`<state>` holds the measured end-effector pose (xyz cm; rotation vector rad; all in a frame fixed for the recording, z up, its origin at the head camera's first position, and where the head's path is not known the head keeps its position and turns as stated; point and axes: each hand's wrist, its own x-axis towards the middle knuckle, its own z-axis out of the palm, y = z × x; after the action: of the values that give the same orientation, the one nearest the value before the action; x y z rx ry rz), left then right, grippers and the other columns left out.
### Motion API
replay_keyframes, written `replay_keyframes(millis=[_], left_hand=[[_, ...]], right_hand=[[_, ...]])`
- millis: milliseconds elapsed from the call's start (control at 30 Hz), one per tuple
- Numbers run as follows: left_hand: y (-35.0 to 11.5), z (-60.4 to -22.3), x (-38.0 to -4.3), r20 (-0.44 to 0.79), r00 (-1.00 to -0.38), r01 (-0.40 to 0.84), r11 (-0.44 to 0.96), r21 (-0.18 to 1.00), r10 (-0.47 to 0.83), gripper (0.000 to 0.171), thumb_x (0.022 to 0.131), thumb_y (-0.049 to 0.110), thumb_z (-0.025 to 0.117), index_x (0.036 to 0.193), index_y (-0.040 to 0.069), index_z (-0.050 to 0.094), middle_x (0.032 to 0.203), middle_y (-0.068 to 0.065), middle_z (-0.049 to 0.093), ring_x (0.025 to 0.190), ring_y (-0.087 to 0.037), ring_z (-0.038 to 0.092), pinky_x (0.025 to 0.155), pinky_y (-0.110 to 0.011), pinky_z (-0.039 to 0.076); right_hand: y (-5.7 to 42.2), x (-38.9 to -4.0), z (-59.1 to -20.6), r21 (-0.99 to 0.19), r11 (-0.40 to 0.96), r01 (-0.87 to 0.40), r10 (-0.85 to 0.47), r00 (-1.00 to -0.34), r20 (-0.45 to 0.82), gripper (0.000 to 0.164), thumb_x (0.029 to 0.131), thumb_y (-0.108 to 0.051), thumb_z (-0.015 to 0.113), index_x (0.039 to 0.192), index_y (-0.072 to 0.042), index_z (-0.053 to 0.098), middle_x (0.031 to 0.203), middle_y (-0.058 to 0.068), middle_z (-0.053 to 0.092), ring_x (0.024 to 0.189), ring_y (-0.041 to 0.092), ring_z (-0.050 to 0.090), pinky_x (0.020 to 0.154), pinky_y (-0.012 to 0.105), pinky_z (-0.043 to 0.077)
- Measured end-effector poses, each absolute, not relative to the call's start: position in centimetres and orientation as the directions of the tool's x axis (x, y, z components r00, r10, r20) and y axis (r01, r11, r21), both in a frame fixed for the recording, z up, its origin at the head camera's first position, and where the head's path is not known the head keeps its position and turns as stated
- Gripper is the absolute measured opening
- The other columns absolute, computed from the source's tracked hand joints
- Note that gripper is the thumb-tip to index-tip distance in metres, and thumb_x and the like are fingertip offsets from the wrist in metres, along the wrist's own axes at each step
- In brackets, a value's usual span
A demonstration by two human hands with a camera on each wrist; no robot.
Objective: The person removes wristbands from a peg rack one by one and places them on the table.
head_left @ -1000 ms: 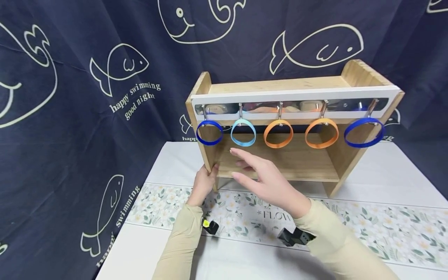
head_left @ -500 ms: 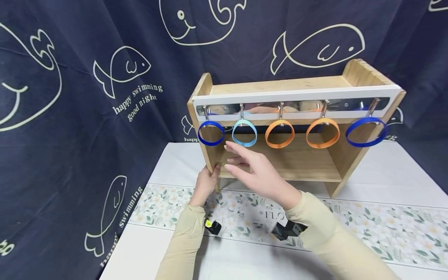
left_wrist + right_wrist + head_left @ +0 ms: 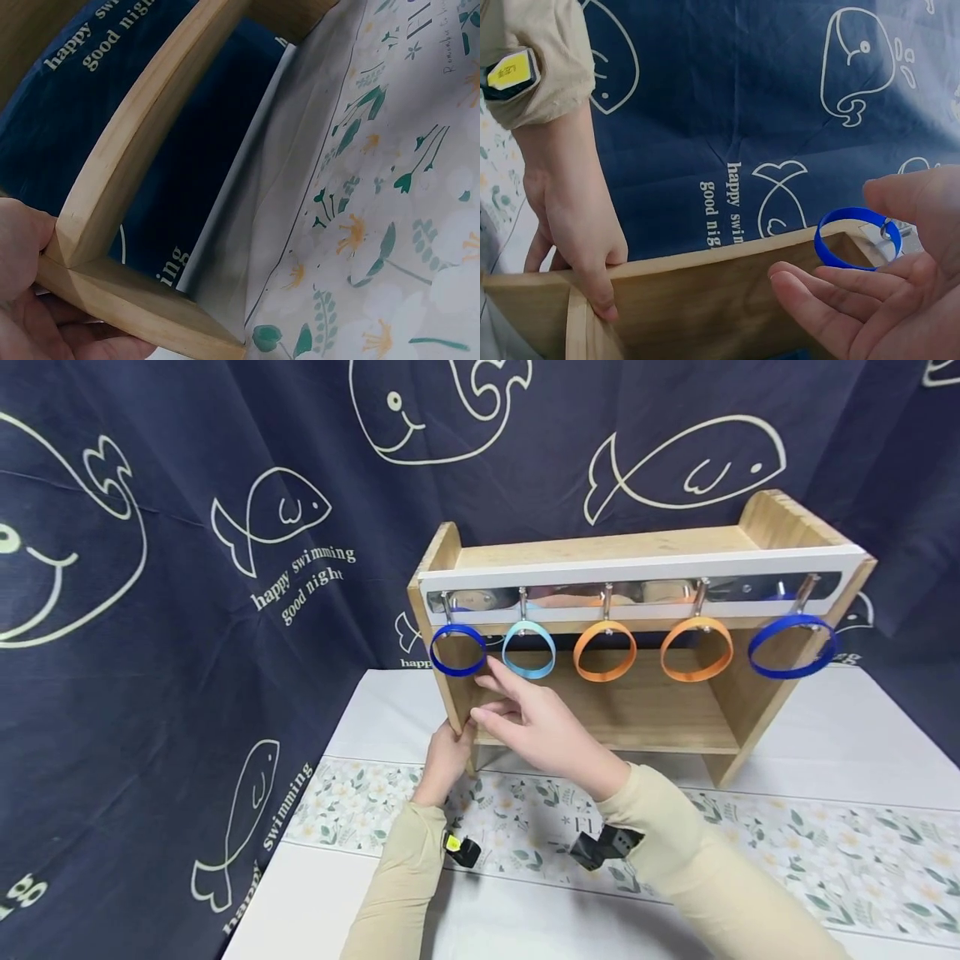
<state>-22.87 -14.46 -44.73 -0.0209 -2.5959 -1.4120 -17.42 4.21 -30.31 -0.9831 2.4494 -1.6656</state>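
Note:
My left hand (image 3: 447, 757) grips the lower left side panel of a wooden shelf (image 3: 660, 710), thumb inside and fingers outside. The left wrist view shows that hand (image 3: 22, 285) at the corner where shelf board and side panel meet. From a hook at the shelf's left end hangs a dark blue wristband-like ring (image 3: 458, 674). Beside it, my right hand (image 3: 543, 722) holds nothing, fingers extended and thumb apart. In the right wrist view, thumb and fingers stand on either side of the blue ring (image 3: 820, 244); whether they touch it I cannot tell.
Along the white front rail (image 3: 637, 567) hang a light blue ring (image 3: 530, 675), an orange ring (image 3: 604, 677), another orange ring (image 3: 697, 677) and a dark blue ring (image 3: 791, 674). A flowered cloth (image 3: 847, 852) covers the table. A navy curtain (image 3: 360, 593) hangs behind.
My right hand has moved left and slightly up, from below the light blue ring to beside the left dark blue ring. The left hand keeps its grip on the shelf.

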Motion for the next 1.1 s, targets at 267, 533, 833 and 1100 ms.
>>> replay_keyframes(millis=[267, 533, 833, 1100], left_hand=[[-14.3, -44.7, -23.0, 0.141, -0.986, 0.071, 0.534, 0.842, -0.091, 0.039, 0.102, 0.031, 0.051, 0.123, -0.001, 0.059, 0.096, -0.015, 0.068, 0.079, -0.024, 0.061, 0.072, -0.040, 0.050], [-14.3, -44.7, -23.1, 0.141, -0.985, 0.066, 0.546, 0.835, -0.097, 0.038, 0.102, 0.033, 0.051, 0.123, 0.002, 0.059, 0.100, -0.016, 0.069, 0.082, -0.024, 0.062, 0.075, -0.042, 0.051], [-14.3, -44.8, -23.1, 0.137, -0.984, 0.052, 0.563, 0.825, -0.110, 0.038, 0.102, 0.034, 0.050, 0.119, 0.002, 0.060, 0.091, -0.014, 0.068, 0.075, -0.023, 0.061, 0.069, -0.038, 0.050], [-14.3, -44.9, -23.1, 0.146, -0.980, 0.039, 0.589, 0.807, -0.136, 0.033, 0.101, 0.031, 0.054, 0.116, 0.003, 0.061, 0.094, -0.013, 0.068, 0.078, -0.022, 0.060, 0.072, -0.038, 0.050]], right_hand=[[3.5, -17.9, -30.2, -0.855, 0.182, -0.486, -0.505, -0.792, 0.342, 0.078, 0.097, -0.019, 0.062, 0.156, -0.005, 0.013, 0.140, 0.013, 0.053, 0.106, 0.021, 0.065, 0.092, 0.036, 0.050], [3.3, -18.0, -30.2, -0.862, 0.127, -0.490, -0.498, -0.783, 0.372, 0.071, 0.097, -0.018, 0.062, 0.154, -0.004, 0.022, 0.134, 0.012, 0.058, 0.113, 0.024, 0.061, 0.093, 0.039, 0.049], [2.9, -18.0, -29.9, -0.916, 0.035, -0.400, -0.487, -0.807, 0.334, 0.056, 0.097, -0.013, 0.062, 0.145, -0.003, 0.034, 0.131, 0.018, 0.059, 0.107, 0.026, 0.064, 0.087, 0.037, 0.052], [2.4, -17.9, -29.5, -0.957, -0.109, -0.269, -0.487, -0.825, 0.287, 0.040, 0.096, 0.002, 0.057, 0.132, 0.005, 0.040, 0.120, 0.029, 0.060, 0.085, 0.035, 0.068, 0.076, 0.036, 0.056]])
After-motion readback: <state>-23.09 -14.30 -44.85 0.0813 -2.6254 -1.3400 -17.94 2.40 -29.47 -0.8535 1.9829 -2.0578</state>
